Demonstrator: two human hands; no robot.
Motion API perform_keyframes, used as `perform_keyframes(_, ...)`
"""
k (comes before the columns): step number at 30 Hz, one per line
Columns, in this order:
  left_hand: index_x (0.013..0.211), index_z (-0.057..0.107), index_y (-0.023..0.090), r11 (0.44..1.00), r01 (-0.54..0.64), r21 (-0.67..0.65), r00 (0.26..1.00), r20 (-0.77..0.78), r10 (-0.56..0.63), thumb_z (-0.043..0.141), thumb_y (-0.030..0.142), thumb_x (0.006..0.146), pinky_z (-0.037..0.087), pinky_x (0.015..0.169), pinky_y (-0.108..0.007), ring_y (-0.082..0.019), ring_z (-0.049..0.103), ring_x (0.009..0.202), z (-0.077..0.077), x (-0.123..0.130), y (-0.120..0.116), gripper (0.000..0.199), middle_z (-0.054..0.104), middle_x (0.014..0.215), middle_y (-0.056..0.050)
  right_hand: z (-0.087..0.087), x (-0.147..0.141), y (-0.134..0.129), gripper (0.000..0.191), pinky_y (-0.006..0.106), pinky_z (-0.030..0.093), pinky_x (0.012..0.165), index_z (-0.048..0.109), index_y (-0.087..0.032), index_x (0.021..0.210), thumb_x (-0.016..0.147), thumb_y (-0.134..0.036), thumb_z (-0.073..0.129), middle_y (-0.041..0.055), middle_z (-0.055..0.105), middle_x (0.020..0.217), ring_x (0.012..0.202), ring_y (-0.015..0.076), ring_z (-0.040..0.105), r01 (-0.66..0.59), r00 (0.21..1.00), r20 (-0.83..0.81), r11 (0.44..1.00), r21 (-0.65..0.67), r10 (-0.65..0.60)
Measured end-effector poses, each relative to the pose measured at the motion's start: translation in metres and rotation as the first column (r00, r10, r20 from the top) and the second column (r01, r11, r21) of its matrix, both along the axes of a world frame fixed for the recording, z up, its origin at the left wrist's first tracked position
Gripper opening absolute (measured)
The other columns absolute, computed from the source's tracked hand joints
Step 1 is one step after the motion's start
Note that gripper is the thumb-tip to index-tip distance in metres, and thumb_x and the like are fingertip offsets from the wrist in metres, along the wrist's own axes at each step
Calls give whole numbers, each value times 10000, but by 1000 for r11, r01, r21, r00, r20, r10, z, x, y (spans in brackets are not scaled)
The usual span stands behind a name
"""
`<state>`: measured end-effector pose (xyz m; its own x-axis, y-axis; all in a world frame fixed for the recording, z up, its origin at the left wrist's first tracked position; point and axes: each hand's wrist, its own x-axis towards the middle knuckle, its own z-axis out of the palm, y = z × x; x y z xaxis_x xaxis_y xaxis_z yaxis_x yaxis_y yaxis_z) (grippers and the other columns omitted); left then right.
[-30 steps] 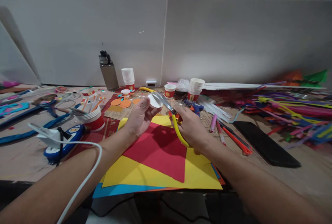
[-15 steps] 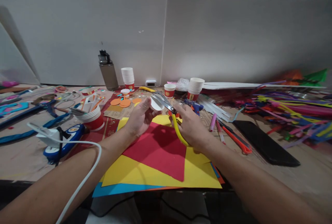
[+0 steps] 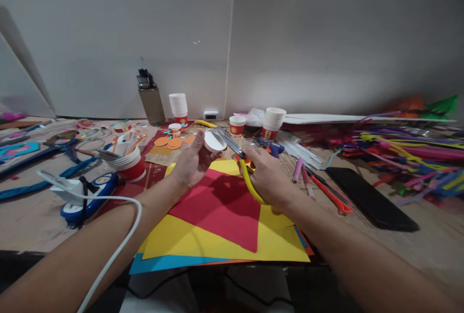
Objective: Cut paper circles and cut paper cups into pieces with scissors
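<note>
Currently, left hand fingers grasping a round white paper piece, held above a red paper sheet. Right hand fingers wrapped round yellow-handled metal scissors, blades at the white piece. Red sheet lies on a larger yellow paper sheet.

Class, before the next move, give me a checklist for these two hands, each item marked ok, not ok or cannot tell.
1. Left hand grips the white round piece: ok.
2. Right hand holds the yellow-handled scissors: ok.
3. Scissors lie at the piece's edge: ok.
4. Fingers behind the piece are clear of the scissors: cannot tell, partly hidden.
5. White cable keeps off the left forearm: not ok, crosses it in view.
</note>
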<state>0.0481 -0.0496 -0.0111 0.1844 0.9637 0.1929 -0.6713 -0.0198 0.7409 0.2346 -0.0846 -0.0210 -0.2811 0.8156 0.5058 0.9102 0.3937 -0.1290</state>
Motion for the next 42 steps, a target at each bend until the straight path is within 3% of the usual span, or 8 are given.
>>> perform_keyframes(5, 958, 624, 142, 1000, -5, 22, 1000, -1, 5, 615, 555, 782, 497, 525, -211, -152, 683, 701, 1, 0, 0, 449, 706, 824, -64, 0, 0, -1, 276, 288, 390, 630, 592, -184, 1112, 901, -320, 477, 89, 623, 882, 726, 201, 565, 4, 1000, -12, 1000, -16, -4)
perform_keyframes(10, 927, 618, 152, 1000, -13, 16, 999, 38, 12, 646, 465, 795, 481, 535, -217, -156, 683, 714, -1, 1, -1, 341, 707, 827, -53, 1, -1, -2, 280, 284, 389, 621, 582, -190, 1124, 914, -322, 454, 89, 618, 898, 733, 198, 565, 6, 1000, -10, 1000, -25, -6)
perform_keyframes(18, 923, 642, 125, 994, 106, -27, 994, -14, -106, 600, 438, 837, 508, 565, -247, -165, 672, 691, -5, 1, -2, 327, 706, 812, -82, 2, -1, -1, 362, 294, 408, 632, 540, -209, 1221, 909, -378, 466, 110, 578, 964, 761, 212, 569, 38, 999, 13, 999, -31, -37)
perform_keyframes(33, 889, 631, 120, 992, 116, -45, 992, -33, -118, 510, 590, 834, 485, 506, -230, -144, 645, 592, 3, -5, 2, 489, 686, 752, -86, 0, 1, -2, 311, 290, 429, 689, 576, -197, 1173, 903, -306, 468, 108, 643, 1000, 799, 207, 591, -34, 999, -37, 998, -47, 32)
perform_keyframes(42, 848, 620, 133, 997, 53, -56, 998, 34, -51, 586, 472, 840, 454, 483, -205, -143, 661, 651, -2, -1, 5, 340, 669, 723, -49, -2, 0, 0, 308, 293, 428, 686, 576, -196, 1167, 902, -309, 469, 102, 650, 991, 796, 205, 593, -18, 999, -38, 999, -46, 16)
